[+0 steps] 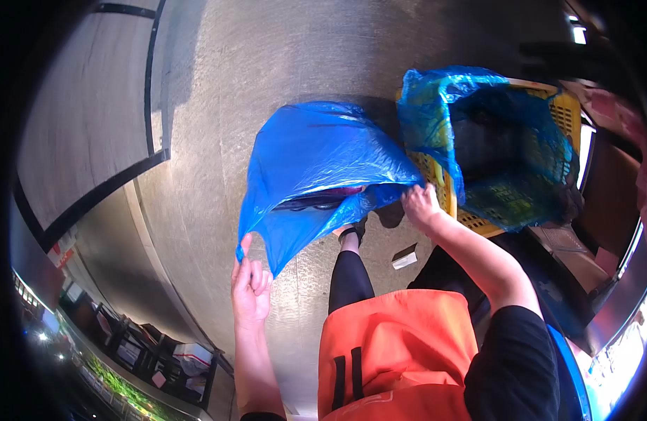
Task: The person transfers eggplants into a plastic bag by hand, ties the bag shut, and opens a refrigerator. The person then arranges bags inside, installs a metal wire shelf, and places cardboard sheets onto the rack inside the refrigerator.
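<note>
A large blue plastic bag (316, 147) is stretched between my two hands above the floor. Its mouth gapes toward me, and something dark with a bit of purple shows inside, too shaded to name. My left hand (251, 288) is closed on the bag's left edge, with the index finger raised against the plastic. At the bag's right corner, my right hand (420, 207) pinches the gathered rim. Just beyond that hand stands a yellow plastic basket (444, 184), lined with a second, thinner blue bag (425, 112).
A small white scrap of paper (405, 260) lies on the floor (218, 133) near my feet. Shelves holding boxes and papers (193, 358) are at lower left. A dark counter or cabinet (611, 231) borders the right side. My orange apron (400, 344) hangs in front of me.
</note>
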A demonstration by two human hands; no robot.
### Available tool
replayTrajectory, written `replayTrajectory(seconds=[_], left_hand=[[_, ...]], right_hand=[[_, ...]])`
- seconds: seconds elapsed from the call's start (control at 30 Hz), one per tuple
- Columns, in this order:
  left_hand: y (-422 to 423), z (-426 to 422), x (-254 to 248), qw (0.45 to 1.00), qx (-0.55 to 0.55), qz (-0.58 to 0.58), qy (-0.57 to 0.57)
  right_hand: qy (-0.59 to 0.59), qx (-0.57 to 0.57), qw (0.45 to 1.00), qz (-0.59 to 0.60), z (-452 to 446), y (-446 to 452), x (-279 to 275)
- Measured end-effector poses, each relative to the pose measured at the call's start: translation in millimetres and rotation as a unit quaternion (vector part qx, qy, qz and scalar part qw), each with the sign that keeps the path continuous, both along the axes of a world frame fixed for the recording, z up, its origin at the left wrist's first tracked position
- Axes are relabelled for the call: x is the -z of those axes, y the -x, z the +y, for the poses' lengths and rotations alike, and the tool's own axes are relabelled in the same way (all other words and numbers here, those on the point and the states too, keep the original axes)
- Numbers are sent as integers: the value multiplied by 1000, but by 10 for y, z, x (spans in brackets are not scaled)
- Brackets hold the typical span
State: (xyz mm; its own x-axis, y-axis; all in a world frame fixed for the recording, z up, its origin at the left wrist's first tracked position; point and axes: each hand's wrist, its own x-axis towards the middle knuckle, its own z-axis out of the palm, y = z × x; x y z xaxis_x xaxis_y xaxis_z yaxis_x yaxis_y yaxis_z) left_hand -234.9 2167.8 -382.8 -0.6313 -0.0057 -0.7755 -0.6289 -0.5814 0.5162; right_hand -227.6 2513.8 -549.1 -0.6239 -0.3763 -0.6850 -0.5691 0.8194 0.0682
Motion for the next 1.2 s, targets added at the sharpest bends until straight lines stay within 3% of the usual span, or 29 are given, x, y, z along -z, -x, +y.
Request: replayTrajectory(seconds=[0.03, 0.1, 0.2, 0.33, 0.5, 0.57, 0.63, 0.7, 0.77, 0.83, 0.87, 0.93, 0.97, 1.03, 1.07, 1.1, 1.2], left_hand=[[28, 23, -16, 1000, -11, 1, 3], [3, 65, -40, 1000, -7, 0, 9], [-63, 177, -151, 999, 3, -10, 33], [-136, 356, -434, 998, -19, -14, 65], [-121, 661, -546, 993, -36, -61, 92], [-144, 690, -485, 989, -46, -82, 110], [-157, 767, -444, 982, -73, -103, 143], [-168, 823, -430, 978, -71, -114, 163], [-176, 857, -379, 980, -55, -107, 160], [-123, 967, -353, 978, -49, -108, 169], [-119, 1006, -319, 978, -39, -103, 177], [-89, 1159, -262, 970, -46, -113, 210], [-100, 1185, -230, 974, -34, -105, 200], [-123, 1189, -191, 979, -11, -89, 181], [2, 1360, -307, 989, -8, -104, 109], [248, 1807, -303, 933, -44, -199, 297], [309, 1878, -225, 920, -76, -197, 329]], right_hand=[[46, 11, 995, -89, 34, 86, -274], [140, 14, 986, -89, 283, 191, -671], [378, 55, 915, -131, 623, 580, -1236], [416, 158, 878, -177, 1001, 786, -1702], [553, 297, 774, -85, 1139, 626, -1414], [612, 295, 731, -63, 1083, 611, -1397], [599, 262, 755, -52, 1115, 623, -1378], [604, 289, 742, -32, 1218, 579, -1277], [642, 338, 687, 35, 1421, 608, -1130], [655, 458, 601, 12, 1728, 585, -752], [597, 644, 466, -109, 1868, 544, -516], [528, 732, 429, -28, 2275, 495, 300], [471, 797, 379, 0, 2482, 457, 759], [383, 899, 212, 34, 2897, 489, 1620], [347, 928, 126, 57, 3120, 530, 2108], [337, 930, 129, 68, 3361, 620, 2461], [257, 942, 125, 178, 3547, 1082, 2972]])
